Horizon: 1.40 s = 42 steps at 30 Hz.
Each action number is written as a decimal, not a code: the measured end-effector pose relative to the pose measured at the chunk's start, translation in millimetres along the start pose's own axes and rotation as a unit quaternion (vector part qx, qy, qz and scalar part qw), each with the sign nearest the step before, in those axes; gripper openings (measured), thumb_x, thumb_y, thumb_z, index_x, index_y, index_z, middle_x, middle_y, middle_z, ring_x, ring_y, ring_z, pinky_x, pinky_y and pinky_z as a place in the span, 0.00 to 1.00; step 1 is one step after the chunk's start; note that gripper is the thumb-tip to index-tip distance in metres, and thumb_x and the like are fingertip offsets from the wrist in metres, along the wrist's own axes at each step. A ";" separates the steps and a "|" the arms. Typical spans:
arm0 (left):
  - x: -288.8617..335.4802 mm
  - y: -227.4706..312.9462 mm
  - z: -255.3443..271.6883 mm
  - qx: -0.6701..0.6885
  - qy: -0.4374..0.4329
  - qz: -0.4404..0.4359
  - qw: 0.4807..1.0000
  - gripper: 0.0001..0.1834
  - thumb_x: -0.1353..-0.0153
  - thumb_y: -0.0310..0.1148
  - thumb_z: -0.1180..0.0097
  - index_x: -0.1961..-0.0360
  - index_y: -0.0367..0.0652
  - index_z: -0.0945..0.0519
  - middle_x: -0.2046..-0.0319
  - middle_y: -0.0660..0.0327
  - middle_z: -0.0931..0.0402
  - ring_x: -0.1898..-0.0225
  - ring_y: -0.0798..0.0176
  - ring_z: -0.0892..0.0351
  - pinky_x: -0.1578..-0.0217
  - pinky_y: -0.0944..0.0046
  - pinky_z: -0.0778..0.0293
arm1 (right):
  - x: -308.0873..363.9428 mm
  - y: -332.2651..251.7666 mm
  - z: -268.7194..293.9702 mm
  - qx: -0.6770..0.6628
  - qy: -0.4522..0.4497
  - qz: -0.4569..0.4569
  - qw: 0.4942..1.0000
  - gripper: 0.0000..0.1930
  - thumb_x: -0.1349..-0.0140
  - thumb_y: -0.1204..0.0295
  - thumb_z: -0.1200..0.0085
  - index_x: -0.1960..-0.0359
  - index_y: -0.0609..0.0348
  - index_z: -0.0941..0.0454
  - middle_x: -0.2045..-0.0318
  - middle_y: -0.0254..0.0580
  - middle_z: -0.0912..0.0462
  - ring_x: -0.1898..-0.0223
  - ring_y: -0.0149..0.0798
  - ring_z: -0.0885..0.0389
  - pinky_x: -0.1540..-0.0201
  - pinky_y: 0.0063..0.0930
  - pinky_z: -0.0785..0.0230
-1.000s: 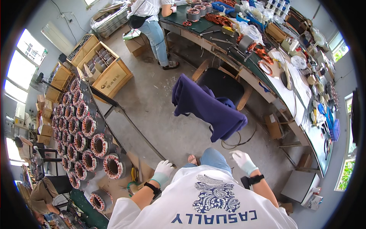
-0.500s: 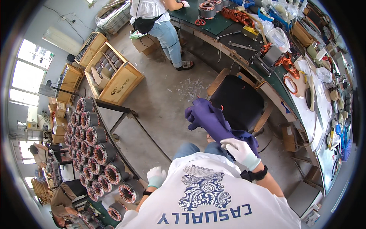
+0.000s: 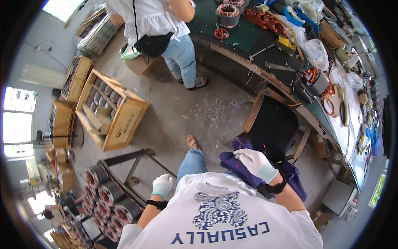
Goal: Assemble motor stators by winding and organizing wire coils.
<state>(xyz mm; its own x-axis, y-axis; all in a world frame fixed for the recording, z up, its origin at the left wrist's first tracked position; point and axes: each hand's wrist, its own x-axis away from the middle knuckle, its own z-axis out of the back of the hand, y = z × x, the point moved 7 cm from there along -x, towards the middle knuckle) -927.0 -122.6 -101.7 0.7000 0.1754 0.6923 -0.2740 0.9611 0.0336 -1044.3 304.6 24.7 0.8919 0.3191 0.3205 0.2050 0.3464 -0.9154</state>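
My right hand, in a white glove, is closed on a bunched dark purple cloth, perhaps a garment. Part of the cloth hangs below my wrist, beside a black chair. Hidden folds keep its full shape from showing. Out to the left of my body, my left hand, also gloved in white, has loosely bent fingers and holds nothing. Nearest to it are a dark metal frame and grey stator cores with copper windings.
Ahead, a person stands at the long green workbench, which bears stators, red scissors, tools and copper wire. An open wooden crate stands to the left. White scraps litter the floor.
I have moved forward, so the chair, crate and person appear nearer. The purple cloth, stretched out ahead before, is now bunched under my right hand. The stators have slid back to the lower left.
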 end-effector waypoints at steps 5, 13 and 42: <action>-87.2 -64.1 116.9 0.099 0.099 -0.140 0.980 0.18 0.32 0.43 0.52 0.54 0.44 0.16 0.55 0.48 0.16 0.50 0.42 0.19 0.47 0.45 0.25 | -97.0 -87.8 -43.1 0.063 -0.021 0.040 0.997 0.14 0.27 0.70 0.51 0.47 0.63 0.19 0.55 0.51 0.13 0.52 0.44 0.13 0.50 0.32 0.23; -216.7 -82.0 242.3 -0.036 0.126 -0.138 0.982 0.17 0.35 0.44 0.49 0.56 0.48 0.13 0.59 0.50 0.14 0.54 0.44 0.16 0.50 0.45 0.22 | -194.0 -148.5 11.9 0.149 0.058 0.039 0.986 0.14 0.28 0.66 0.51 0.49 0.55 0.17 0.55 0.50 0.14 0.52 0.54 0.16 0.48 0.40 0.24; -560.2 596.5 396.7 -0.288 0.110 -0.708 0.635 0.25 0.38 0.32 0.48 0.40 0.35 0.23 0.38 0.54 0.26 0.35 0.56 0.28 0.33 0.56 0.34 | -950.8 -337.3 732.3 0.652 0.143 0.075 0.741 0.18 0.37 0.61 0.49 0.58 0.60 0.13 0.57 0.56 0.14 0.55 0.56 0.15 0.49 0.46 0.24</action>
<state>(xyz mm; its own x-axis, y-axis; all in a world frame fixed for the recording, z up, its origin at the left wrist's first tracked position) -1744.2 267.9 -183.6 0.0678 -0.9877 0.1411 0.9758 0.0951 0.1969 -2256.7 530.4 207.1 0.9524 0.3050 0.0035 -0.3025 0.9431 0.1378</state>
